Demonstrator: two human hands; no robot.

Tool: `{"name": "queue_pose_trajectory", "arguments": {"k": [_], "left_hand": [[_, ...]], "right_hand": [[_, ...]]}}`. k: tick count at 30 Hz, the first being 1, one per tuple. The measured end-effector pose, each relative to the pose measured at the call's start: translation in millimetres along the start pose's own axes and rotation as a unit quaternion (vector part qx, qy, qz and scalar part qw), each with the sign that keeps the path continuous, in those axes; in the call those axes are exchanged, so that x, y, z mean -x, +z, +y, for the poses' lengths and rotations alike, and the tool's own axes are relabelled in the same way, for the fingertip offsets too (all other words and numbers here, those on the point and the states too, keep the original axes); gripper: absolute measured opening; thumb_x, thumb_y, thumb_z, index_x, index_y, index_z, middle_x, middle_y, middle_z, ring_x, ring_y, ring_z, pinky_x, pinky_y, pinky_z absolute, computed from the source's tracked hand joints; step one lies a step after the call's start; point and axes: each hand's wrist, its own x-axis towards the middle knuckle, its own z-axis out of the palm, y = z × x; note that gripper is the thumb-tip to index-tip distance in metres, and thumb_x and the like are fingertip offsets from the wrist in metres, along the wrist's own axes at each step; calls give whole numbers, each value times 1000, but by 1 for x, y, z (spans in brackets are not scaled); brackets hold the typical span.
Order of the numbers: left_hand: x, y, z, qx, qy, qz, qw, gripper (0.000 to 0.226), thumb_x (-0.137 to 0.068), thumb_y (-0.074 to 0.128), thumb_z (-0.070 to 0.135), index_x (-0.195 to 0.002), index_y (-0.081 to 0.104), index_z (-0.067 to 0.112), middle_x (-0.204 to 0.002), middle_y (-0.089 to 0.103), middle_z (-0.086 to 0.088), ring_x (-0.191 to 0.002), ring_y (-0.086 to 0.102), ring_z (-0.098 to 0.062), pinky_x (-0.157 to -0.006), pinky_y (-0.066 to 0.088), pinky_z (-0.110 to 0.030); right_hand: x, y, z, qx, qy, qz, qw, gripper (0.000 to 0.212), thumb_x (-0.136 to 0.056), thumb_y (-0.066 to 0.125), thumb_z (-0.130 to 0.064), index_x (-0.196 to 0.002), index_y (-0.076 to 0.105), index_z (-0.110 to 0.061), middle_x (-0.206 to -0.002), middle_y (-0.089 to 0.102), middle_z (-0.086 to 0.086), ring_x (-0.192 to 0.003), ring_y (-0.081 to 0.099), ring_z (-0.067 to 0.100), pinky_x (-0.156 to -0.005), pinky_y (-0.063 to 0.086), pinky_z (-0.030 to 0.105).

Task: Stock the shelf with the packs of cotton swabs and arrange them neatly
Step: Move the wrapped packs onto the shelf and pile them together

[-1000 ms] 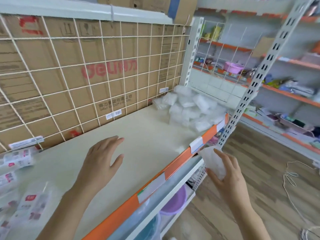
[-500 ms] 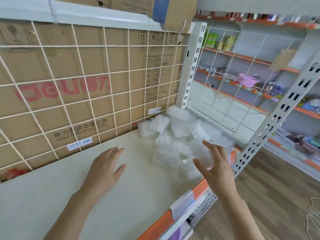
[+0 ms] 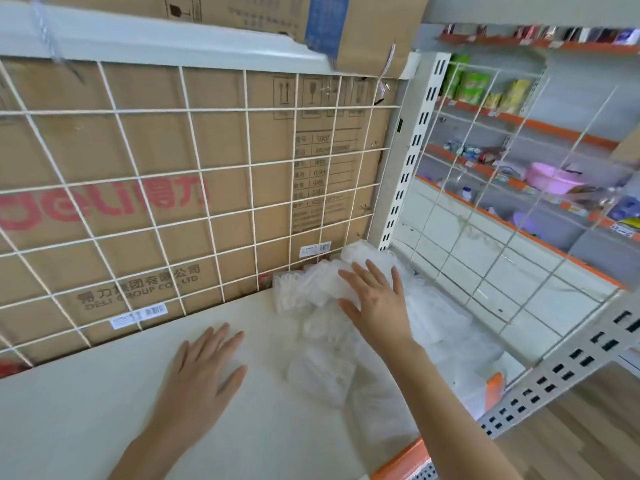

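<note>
Several clear packs of cotton swabs (image 3: 322, 372) lie in a loose heap at the right end of the cream shelf (image 3: 86, 410), against the back corner. My right hand (image 3: 375, 303) lies flat with spread fingers on top of the heap, near its back. My left hand (image 3: 204, 372) rests palm down with straight fingers on the bare shelf just left of the heap, touching no pack. Both hands hold nothing.
A white wire grid (image 3: 214, 202) with cardboard boxes behind it backs the shelf. A slotted upright (image 3: 412, 157) and a wire side panel (image 3: 491, 244) close the right end. An orange strip (image 3: 401, 459) edges the front. Further shelves with goods (image 3: 554, 174) stand at right.
My right hand carried a pack from below the shelf front up onto the heap and now lies flat on it. The view has swung right toward the heap. My left hand stays on the shelf.
</note>
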Motion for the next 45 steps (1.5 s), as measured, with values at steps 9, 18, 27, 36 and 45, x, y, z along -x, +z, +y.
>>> {"name": "queue_pose_trajectory", "arguments": {"k": [9,18,27,36,45], "left_hand": [[-4,-3,-1,-12,-1,-19,1000,86,-83,-8,74,-140,42,34,-150,34,9,-140,28,-16,-112,10,-35],[-5,-11,9,-9,1,-18,1000,88,-71,-6,64,-147,27,33,-157,15,7,-146,9,-14,-116,4,-37],[24,-47,11,-2,32,-97,995,53,-98,36,46,-147,24,30,-157,15,6,-144,13,-12,-112,15,-30],[146,-107,-72,66,92,-47,992,78,-76,22,64,-137,48,23,-141,47,-1,-129,42,-24,-102,34,-38],[254,-166,-166,-80,46,59,994,54,-85,36,44,-124,59,15,-126,59,-9,-116,52,-29,-89,46,-50]], "right_hand": [[-4,-12,-8,-33,67,-4,997,44,-79,60,-30,-119,62,-12,-123,60,20,-113,57,40,-94,43,52],[54,-55,-25,-72,66,48,994,41,-84,50,-34,-119,61,-17,-120,62,6,-107,60,29,-84,46,38],[130,-78,-65,-74,123,38,989,41,-83,53,-32,-121,59,-18,-121,61,6,-107,58,30,-86,45,41],[196,-78,-158,-118,158,53,979,38,-86,61,-26,-123,59,-15,-127,56,9,-116,53,31,-87,45,41],[232,-64,-254,-161,123,16,979,43,-82,58,-28,-122,59,-14,-124,57,12,-113,55,34,-88,45,44]]}}
